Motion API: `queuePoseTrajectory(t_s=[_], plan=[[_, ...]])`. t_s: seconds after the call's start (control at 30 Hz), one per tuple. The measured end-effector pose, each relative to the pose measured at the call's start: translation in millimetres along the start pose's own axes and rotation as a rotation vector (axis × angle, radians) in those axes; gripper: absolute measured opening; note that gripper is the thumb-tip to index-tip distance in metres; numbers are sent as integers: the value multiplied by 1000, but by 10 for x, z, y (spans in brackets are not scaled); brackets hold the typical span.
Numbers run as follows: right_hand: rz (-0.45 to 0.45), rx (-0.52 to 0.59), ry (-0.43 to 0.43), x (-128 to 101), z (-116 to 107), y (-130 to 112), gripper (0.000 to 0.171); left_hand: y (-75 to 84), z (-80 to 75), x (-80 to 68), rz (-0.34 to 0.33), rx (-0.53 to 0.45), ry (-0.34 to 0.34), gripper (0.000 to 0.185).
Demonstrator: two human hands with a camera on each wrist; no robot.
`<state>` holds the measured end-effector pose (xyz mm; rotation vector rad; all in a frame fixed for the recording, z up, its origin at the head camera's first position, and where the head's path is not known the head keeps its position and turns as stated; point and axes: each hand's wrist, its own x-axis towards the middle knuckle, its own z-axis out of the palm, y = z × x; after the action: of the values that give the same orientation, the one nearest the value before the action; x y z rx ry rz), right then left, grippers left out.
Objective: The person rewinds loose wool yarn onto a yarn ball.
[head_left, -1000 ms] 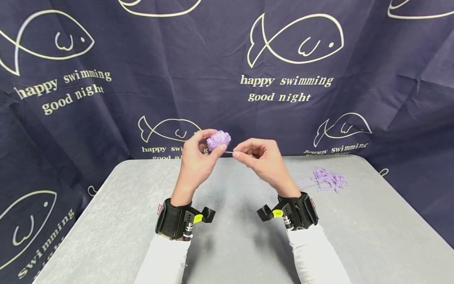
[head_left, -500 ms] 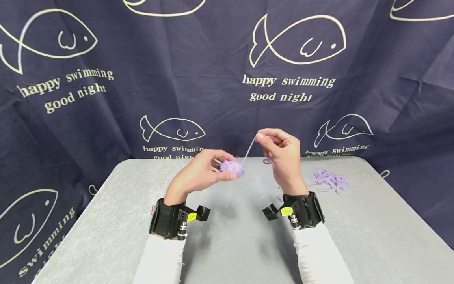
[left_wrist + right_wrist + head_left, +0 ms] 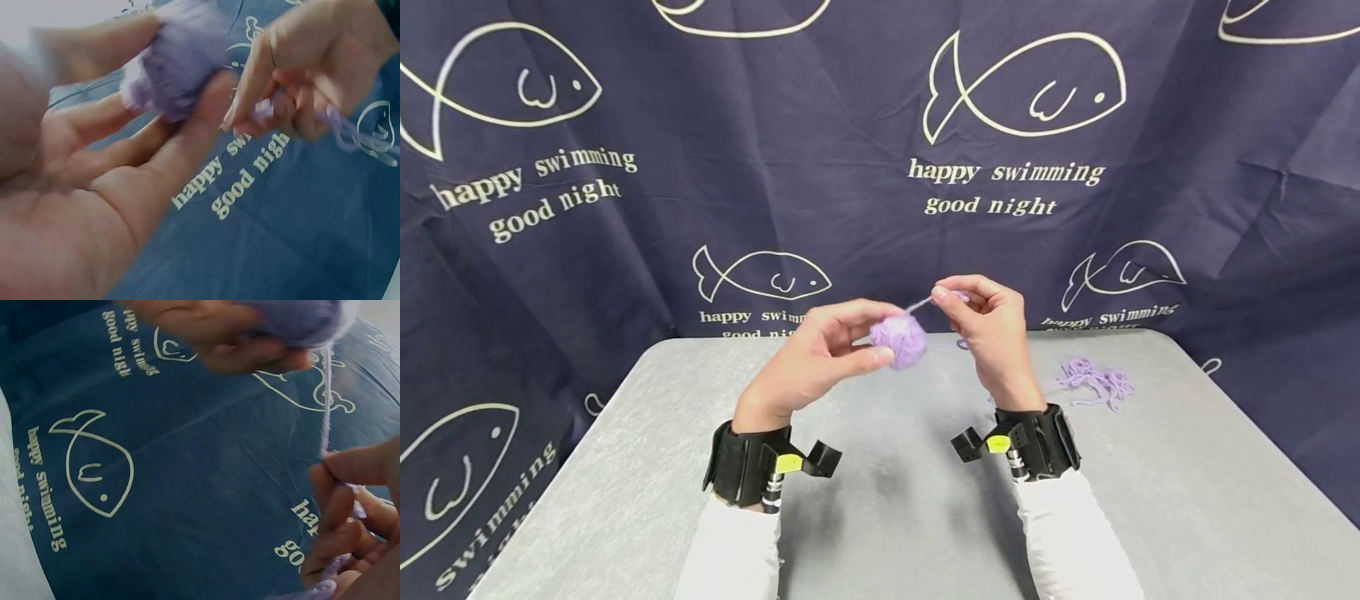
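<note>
Yarn ball [image 3: 900, 340] pinched in left hand [image 3: 820, 354] fingers; strand [image 3: 921, 304] in right hand [image 3: 992, 329] fingers

Left hand [image 3: 820, 354] raised the pompom [image 3: 898, 340]; right hand [image 3: 988, 329] drew closer, strand [image 3: 919, 305] shorter.

The dark cloth backdrop [image 3: 850, 167] repeats "happy swimming good night".

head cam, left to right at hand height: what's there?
left hand → purple yarn ball → strand → right hand → loose yarn scraps lying on the grey table.
</note>
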<state>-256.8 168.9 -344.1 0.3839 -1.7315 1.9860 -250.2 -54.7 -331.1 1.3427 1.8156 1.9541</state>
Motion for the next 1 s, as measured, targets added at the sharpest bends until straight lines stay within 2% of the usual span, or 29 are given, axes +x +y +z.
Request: queuePoseTrajectory(t_s=[0.13,0.3,0.4,0.47,0.53,0.63,0.7,0.83,0.93,1.0], plan=[[25,-122,-162,-19,30,18,13,-3,49,44,102,-149,180,38],[-13,-206,-331,-52,86,20,9,-14,107,108,130,-351,417,36],[-51,-238,-381,-81,133,-1,8,-29,121,139,118,-357,530,34],[-70,-245,-405,-98,163,-15,7,-51,123,151,111,-292,597,34],[-86,-249,-418,-107,185,-18,6,-77,122,159,100,-169,660,33],[-101,-241,-423,-118,203,-25,6,-120,116,159,83,89,746,34],[-117,-236,-412,-119,199,-28,6,-150,105,151,66,248,767,35],[-142,-196,-351,-111,155,-45,5,-185,75,121,13,498,726,36],[-133,-122,-259,-97,105,-70,8,-182,53,94,-57,604,629,37],[-114,-34,-187,-79,69,-76,8,-173,38,75,-120,644,535,37]])
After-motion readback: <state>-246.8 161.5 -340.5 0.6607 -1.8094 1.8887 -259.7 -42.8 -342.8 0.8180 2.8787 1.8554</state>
